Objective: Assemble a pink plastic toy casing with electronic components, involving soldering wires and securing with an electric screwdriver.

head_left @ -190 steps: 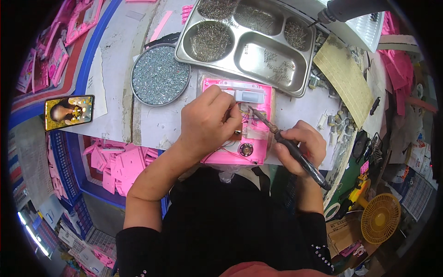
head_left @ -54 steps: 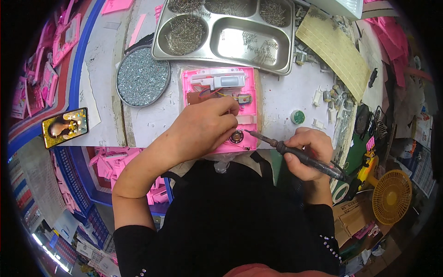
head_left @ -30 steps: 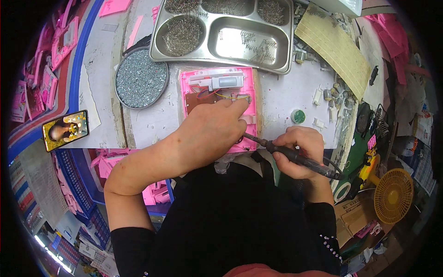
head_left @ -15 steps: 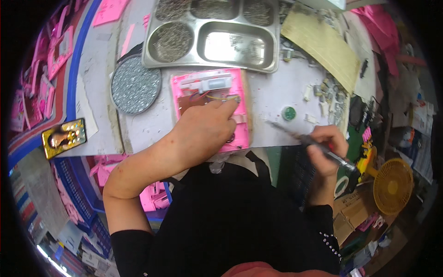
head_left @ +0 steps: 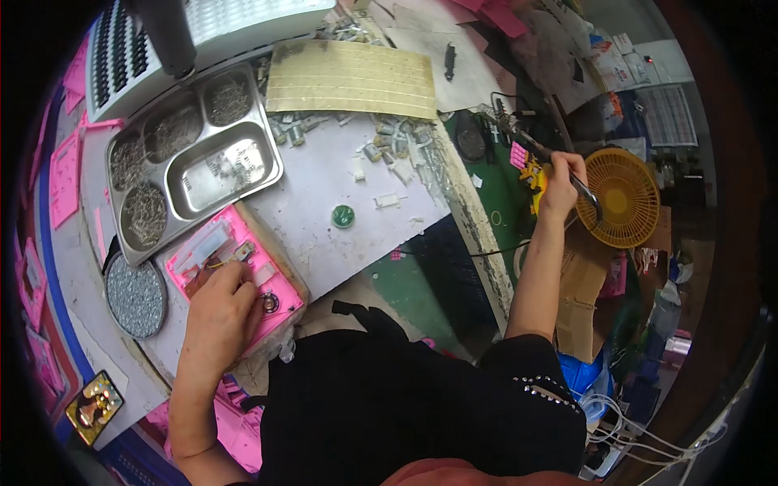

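Note:
A pink plastic casing (head_left: pixel 284 283) lies tilted on the worktop at the left, with a white cylindrical part, thin wires and a round black-and-silver part in it. My left hand (head_left: pixel 217 314) rests over the casing, its fingers curled down among the wires beside a small silvery part (head_left: pixel 243 250); what they pinch is hidden. Far out to the right, beyond the worktop's edge, my right hand (head_left: pixel 559 186) grips a soldering iron (head_left: pixel 532 147) with a black handle. The iron's tip points up and left, away from the casing.
Behind the casing stands a metal compartment tray (head_left: pixel 274 166) of small screws. A round dish of grey grains (head_left: pixel 136 296) sits left. Also present: a small green tub (head_left: pixel 343 216), a yellowish sheet (head_left: pixel 352 77), small motors (head_left: pixel 373 151), a yellow fan (head_left: pixel 620 198) and a phone (head_left: pixel 95 409).
The view has swung right. My right hand has carried the soldering iron from near the green tub out beside the fan. My left hand stays on the pink casing, which now appears turned.

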A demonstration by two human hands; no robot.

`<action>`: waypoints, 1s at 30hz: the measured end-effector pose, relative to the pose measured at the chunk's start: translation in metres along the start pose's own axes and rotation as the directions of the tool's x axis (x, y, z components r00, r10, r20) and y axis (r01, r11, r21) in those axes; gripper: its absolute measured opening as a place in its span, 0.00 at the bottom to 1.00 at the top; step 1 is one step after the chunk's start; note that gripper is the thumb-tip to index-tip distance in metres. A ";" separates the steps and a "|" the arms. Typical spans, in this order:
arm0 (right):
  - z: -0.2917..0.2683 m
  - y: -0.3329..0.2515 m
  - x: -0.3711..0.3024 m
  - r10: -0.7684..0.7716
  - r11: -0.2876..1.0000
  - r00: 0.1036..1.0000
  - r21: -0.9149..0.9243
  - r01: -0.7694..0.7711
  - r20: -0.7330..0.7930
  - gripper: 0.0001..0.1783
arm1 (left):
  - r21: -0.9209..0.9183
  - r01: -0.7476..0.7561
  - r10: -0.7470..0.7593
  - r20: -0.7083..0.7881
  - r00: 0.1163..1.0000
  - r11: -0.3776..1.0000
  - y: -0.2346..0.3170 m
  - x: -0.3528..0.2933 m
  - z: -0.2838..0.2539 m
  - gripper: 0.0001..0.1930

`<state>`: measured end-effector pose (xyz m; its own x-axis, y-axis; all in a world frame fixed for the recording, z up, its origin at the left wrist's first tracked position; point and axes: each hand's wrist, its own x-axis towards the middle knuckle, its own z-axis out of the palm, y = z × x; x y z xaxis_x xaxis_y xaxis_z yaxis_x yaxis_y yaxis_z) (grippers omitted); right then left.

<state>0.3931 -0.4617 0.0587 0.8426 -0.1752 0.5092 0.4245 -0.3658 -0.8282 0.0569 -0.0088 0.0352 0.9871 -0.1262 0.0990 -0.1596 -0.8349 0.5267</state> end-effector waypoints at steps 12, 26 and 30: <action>0.094 -0.063 -0.183 0.342 0.689 0.579 0.222 -0.690 0.740 0.17 | -0.168 0.137 -0.196 -0.418 0.887 0.976 -0.004 -0.057 0.021 0.17; 0.210 -0.138 -0.228 -0.391 0.908 0.193 0.343 0.239 0.900 0.14 | 0.047 0.094 -0.075 -0.312 0.947 0.994 -0.005 -0.045 0.031 0.18; 0.212 -0.139 -0.230 -0.379 0.916 0.168 0.344 0.206 0.910 0.13 | 0.072 0.057 -0.032 -0.317 0.948 0.996 -0.009 -0.046 0.032 0.17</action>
<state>0.2103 -0.1767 0.0075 0.2824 0.9409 0.1867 0.6762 -0.0572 -0.7345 0.0137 -0.0129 -0.0009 0.9355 0.0767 0.3450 -0.1011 -0.8773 0.4691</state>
